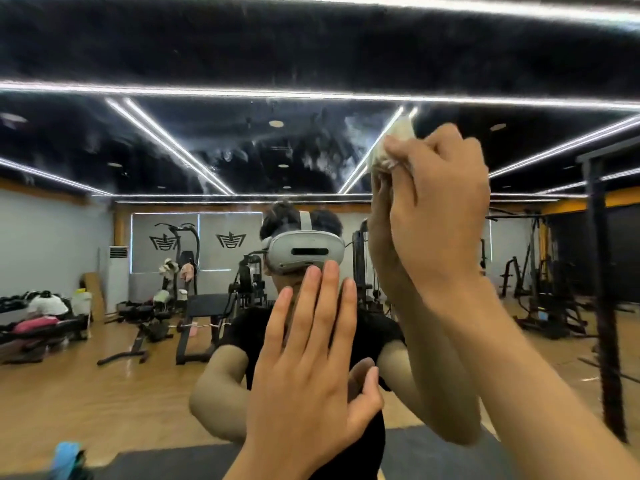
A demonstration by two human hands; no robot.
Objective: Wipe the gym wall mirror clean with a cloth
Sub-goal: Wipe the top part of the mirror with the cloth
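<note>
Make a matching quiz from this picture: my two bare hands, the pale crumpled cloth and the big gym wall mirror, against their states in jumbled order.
1. left hand
2. right hand
3. pale crumpled cloth
4. big gym wall mirror

A. whitish smears near the top
B. bunched up, held high
C. flat, fingers straight
D. gripping the cloth

Pairs: 1-C, 2-D, 3-B, 4-A
</note>
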